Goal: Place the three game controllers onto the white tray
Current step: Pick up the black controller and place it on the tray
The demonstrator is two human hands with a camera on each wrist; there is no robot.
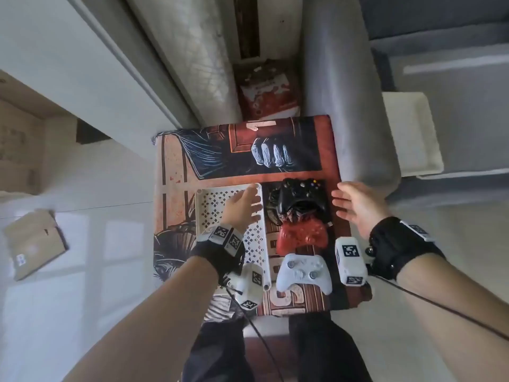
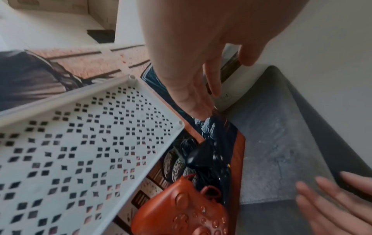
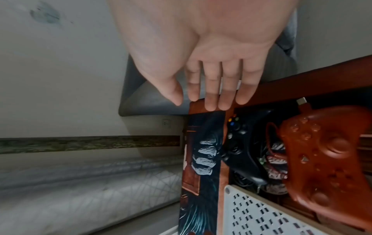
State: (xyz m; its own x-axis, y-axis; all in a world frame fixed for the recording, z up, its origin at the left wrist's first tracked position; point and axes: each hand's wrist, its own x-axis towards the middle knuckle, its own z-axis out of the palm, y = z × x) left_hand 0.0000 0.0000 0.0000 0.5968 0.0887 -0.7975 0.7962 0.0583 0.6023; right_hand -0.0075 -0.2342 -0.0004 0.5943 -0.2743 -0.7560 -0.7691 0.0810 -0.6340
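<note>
Fingers of both our hands were extended and relaxed, holding nothing. Our left hand (image 1: 242,206) hovered over the far right corner of the white tray (image 1: 209,213), fingers loosely spread. Our right hand (image 1: 358,205) hovered just beyond the right edge of the printed mat (image 1: 176,166), palm turned inward, fingers straight and close together, as the right wrist view confirmed.

Tray position: flat on the mat, left of the controllers, its perforated floor bare.

Controller positions, all on the mat and none on the tray:
- Black controller (image 1: 301,197): farthest from us, between our two hands, lying over a bundle of dark cable.
- Red controller (image 1: 303,235): just nearer than the black one; whether the two touched, we could not tell.
- White controller (image 1: 303,272): nearest to us, just beside the near end of the tray's right rim.

Wrist-mounted white camera units with printed markers sat on either side of the white controller. A grey sofa (image 1: 344,106) stood beyond the mat.
</note>
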